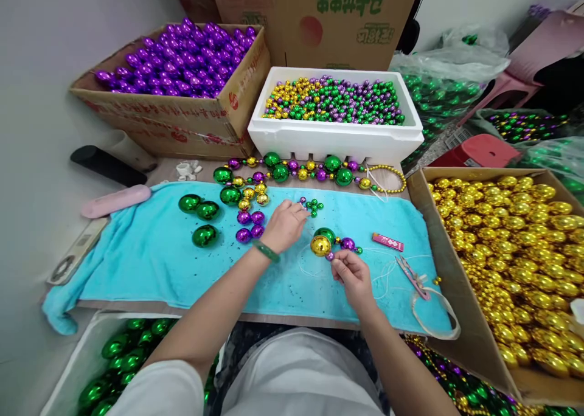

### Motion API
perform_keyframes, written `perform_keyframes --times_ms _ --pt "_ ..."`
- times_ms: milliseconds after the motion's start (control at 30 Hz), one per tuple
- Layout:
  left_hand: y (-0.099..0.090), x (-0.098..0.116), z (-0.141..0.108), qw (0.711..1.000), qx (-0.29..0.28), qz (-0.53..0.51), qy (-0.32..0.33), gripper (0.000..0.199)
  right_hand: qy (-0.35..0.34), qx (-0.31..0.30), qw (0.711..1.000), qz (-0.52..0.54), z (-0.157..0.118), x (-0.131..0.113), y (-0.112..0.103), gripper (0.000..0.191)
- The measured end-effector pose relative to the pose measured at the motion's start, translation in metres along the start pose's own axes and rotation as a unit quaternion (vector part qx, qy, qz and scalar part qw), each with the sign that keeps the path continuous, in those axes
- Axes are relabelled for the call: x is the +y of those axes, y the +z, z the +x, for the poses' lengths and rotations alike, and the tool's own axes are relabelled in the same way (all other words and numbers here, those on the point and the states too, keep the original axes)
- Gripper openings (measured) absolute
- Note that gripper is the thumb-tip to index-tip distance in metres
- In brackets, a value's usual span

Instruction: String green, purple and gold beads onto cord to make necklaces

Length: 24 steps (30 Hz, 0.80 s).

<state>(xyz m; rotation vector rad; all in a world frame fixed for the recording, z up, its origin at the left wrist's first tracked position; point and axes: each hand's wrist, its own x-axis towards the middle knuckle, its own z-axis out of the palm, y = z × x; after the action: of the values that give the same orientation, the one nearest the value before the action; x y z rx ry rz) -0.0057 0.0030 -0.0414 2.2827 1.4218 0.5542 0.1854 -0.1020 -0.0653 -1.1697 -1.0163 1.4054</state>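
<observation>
On a blue towel (150, 252), my left hand (286, 224) reaches to small green beads (314, 207), its fingers bent together over them; whether a bead is between the fingertips is too small to tell. My right hand (353, 275) pinches a small purple bead (330, 256) at the end of a short strand. A gold ball (320, 246), a green ball (325, 233) and a purple ball (347, 244) belong to that strand. Thin clear string (385, 276) lies to the right. Large green balls (205, 235) and purple balls (243, 236) rest left of my left hand.
A finished-looking bead string (280, 173) lies along the back. Behind it stand a white foam box (337, 137) and a carton of purple balls (182, 121). Pink scissors (413, 277) and a pink packet (387, 241) lie right, beside a carton of gold balls (449, 282).
</observation>
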Motion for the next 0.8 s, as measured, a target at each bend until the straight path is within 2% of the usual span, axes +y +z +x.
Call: perform_keyframes --times_ms 133,267,333,400,433,467,500,567,600,633,700,800 --pt "0.025 0.01 0.025 0.999 -0.027 0.048 0.003 0.017 0.003 -0.011 1.0 -0.003 -0.005 -0.001 0.005 0.03" --pt "0.036 0.014 0.036 0.997 -0.04 0.062 -0.008 0.019 0.008 -0.014 1.0 -0.008 -0.008 0.0 0.004 0.03" --pt "0.034 0.013 0.036 0.999 -0.02 0.015 -0.021 0.016 0.009 -0.008 1.0 -0.007 -0.009 0.0 0.0 0.03" --pt "0.027 0.011 0.032 0.993 0.035 -0.104 -0.053 0.011 0.007 0.007 1.0 -0.007 -0.009 0.0 -0.004 0.029" --pt "0.021 0.009 0.03 0.976 0.065 -0.191 -0.081 0.01 0.004 0.018 1.0 -0.009 -0.009 0.0 -0.006 0.028" --pt "0.014 0.008 0.026 0.945 0.09 -0.293 -0.113 0.012 0.0 0.03 0.999 -0.013 -0.009 -0.001 -0.008 0.028" --pt "0.007 0.006 0.022 0.899 0.103 -0.4 -0.147 0.015 -0.004 0.042 0.999 -0.016 -0.008 -0.001 -0.011 0.027" --pt "-0.008 0.004 0.011 0.782 0.098 -0.583 -0.198 0.023 -0.014 0.063 0.998 -0.02 -0.006 -0.002 -0.015 0.026" --pt "-0.014 0.004 0.006 0.73 0.087 -0.645 -0.21 0.026 -0.017 0.069 0.997 -0.021 -0.005 -0.003 -0.016 0.025" --pt "-0.019 0.003 0.001 0.691 0.077 -0.685 -0.216 0.027 -0.019 0.073 0.997 -0.022 -0.005 -0.003 -0.017 0.024" --pt "-0.026 0.003 -0.009 0.647 0.07 -0.726 -0.221 0.025 -0.017 0.074 0.997 -0.022 -0.004 -0.003 -0.017 0.023" --pt "-0.03 0.002 -0.018 0.614 0.082 -0.753 -0.223 0.02 -0.014 0.071 0.997 -0.027 -0.004 -0.003 -0.014 0.022"
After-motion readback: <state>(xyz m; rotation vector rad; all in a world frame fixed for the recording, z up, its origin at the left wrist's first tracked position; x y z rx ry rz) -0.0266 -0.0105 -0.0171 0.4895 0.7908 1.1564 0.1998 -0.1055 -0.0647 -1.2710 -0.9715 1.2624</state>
